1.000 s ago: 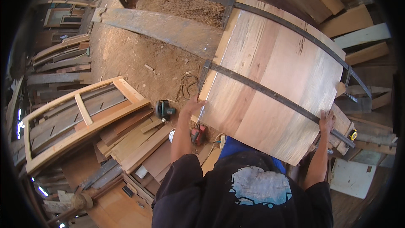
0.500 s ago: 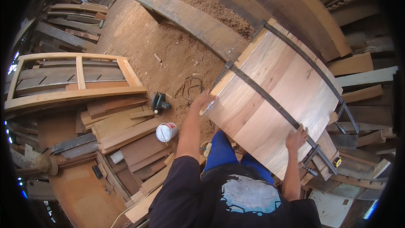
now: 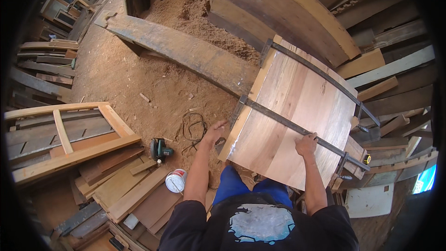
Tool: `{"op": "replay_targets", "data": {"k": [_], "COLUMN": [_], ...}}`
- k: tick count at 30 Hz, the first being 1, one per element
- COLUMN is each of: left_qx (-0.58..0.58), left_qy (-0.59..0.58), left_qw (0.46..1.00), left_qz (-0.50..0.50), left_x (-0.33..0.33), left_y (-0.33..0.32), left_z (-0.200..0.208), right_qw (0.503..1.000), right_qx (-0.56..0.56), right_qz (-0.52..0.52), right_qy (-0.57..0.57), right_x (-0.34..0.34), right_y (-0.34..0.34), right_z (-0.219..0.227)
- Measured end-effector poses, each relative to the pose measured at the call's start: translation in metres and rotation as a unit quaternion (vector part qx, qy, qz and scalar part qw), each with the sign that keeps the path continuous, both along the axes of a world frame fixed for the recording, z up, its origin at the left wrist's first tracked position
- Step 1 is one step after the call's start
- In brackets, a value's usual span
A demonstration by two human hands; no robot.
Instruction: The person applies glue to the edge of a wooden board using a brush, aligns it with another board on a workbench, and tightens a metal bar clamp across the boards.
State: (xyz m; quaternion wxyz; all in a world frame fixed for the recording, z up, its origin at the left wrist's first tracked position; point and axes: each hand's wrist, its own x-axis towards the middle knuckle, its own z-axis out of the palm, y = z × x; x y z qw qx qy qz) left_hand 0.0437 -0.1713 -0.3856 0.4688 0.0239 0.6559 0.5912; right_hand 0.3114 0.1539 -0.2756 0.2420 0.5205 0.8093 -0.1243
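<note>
A pale panel of joined wooden boards (image 3: 283, 116) lies slanted in front of me, its left end over a long heavy plank (image 3: 186, 49). Two dark metal bar clamps span it: the near bar clamp (image 3: 288, 122) and the far bar clamp (image 3: 320, 72). My right hand (image 3: 306, 145) rests on the panel with its fingers curled over the near clamp's bar. Just left of the panel's edge, by that clamp's end, my left hand (image 3: 213, 133) is open with fingers stretched out, apparently holding nothing.
A circular saw (image 3: 160, 149) and a white bucket (image 3: 176, 181) stand on the sawdust-covered ground to the left, near a coiled cord (image 3: 193, 128). Stacked boards (image 3: 134, 195) and a wooden frame (image 3: 69, 135) lie further left. More timber (image 3: 395, 93) fills the right side.
My left hand has come off the panel's left corner and sits just beside the edge. My right hand has slid up the near clamp's bar, away from its screw end. The view has shifted.
</note>
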Motion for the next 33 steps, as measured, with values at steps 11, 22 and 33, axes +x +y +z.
{"op": "replay_targets", "data": {"k": [11, 22, 33], "left_qx": [-0.298, -0.354, -0.408], "left_qy": [0.595, 0.573, 0.525], "left_qw": [0.712, 0.609, 0.531], "left_qz": [-0.223, -0.419, -0.525], "left_x": [-0.162, -0.187, -0.201], "left_y": [0.102, 0.138, 0.172], "left_z": [0.086, 0.080, 0.052], "right_qw": [0.996, 0.994, 0.721], "right_qx": [0.056, 0.069, 0.165], "right_qz": [-0.073, -0.082, -0.439], "right_qy": [0.016, 0.033, 0.511], "right_x": [-0.022, -0.024, 0.154], "right_y": [0.002, -0.004, -0.065], "right_z": [-0.024, -0.010, -0.020]}}
